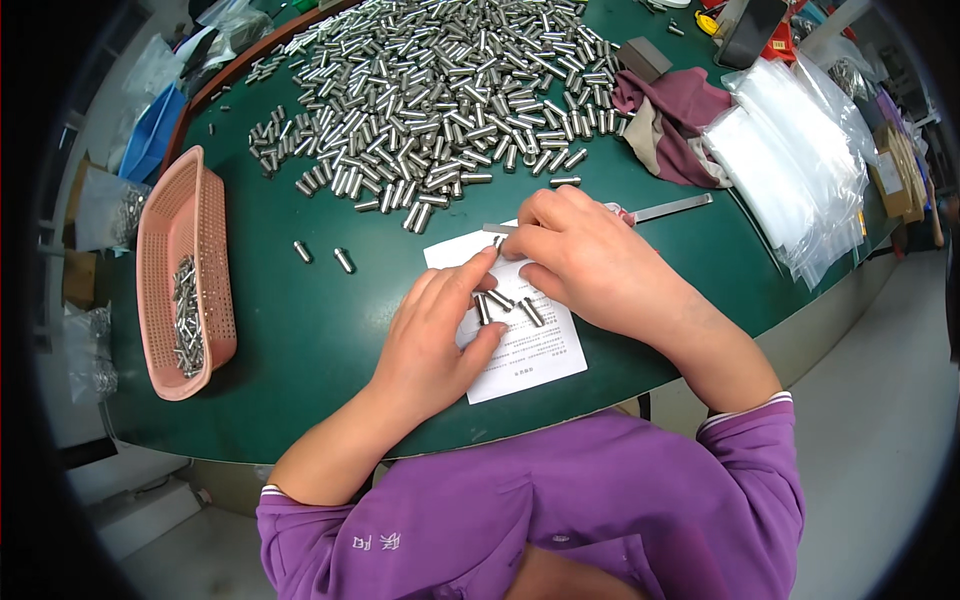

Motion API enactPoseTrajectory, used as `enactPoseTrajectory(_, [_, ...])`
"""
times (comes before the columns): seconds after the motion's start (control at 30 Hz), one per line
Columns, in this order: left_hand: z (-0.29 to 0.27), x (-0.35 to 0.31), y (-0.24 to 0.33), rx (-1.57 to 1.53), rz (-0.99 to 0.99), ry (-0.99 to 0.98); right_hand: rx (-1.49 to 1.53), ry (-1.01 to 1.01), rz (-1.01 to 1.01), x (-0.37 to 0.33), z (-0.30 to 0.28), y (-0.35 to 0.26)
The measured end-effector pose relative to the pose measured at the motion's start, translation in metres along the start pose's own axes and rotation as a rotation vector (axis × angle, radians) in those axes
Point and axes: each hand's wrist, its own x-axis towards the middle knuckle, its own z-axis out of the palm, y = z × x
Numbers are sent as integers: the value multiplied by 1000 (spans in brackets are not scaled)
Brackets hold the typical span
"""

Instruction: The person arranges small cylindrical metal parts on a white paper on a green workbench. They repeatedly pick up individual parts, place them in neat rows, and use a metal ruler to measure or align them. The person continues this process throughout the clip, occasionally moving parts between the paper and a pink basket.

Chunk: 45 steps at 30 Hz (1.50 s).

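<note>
Over a printed white sheet [530, 365], my two hands meet with fingertips close together. Fingers of my left hand [425, 330] are curled, the index tip against a small metal pin [498, 242]; its thumb lies apart, beside the loose pins. My right hand [590, 255] bends its fingers round a slim metal measuring tool that looks like a caliper [672, 207], whose bar sticks out to the right. The hand hides the tool's middle. On the sheet between my hands lie several loose metal pins [532, 312].
A large heap of metal pins [430, 90] covers the far part of the green table [330, 330]. At the left stands a pink basket [220, 310] holding small metal parts. A maroon cloth [685, 105], a grey block [643, 60] and clear plastic bags [785, 150] lie at the right.
</note>
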Motion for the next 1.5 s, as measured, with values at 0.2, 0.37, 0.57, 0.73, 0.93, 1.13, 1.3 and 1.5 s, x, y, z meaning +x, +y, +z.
enactPoseTrajectory(0.2, [-1, -2, 0, -43, -38, 43, 174, -156, -79, -6, -13, 0])
enactPoseTrajectory(0.37, [1, -2, 0, -38, -41, 34, 161, -210, -130, -4, -18, -1])
enactPoseTrajectory(0.57, [4, 5, 0, 57, 94, 69, 138, -184, -145, -6, -14, 1])
enactPoseTrajectory(0.73, [2, 3, 1, 73, 85, 104, 73, -162, 27, -7, -20, -2])
enactPoseTrajectory(0.93, [-1, 0, 2, 51, 42, 72, 229, -187, 127, -2, -12, -9])
enactPoseTrajectory(1.13, [2, 0, 3, -10, -25, 101, -104, 86, -78, 3, 6, 1])
enactPoseTrajectory(1.3, [-2, -1, 3, 11, -80, -10, -151, 54, -102, 2, 0, 1])
enactPoseTrajectory(1.5, [0, -5, 2, -15, -46, 12, 25, -62, -7, -5, -11, -5])
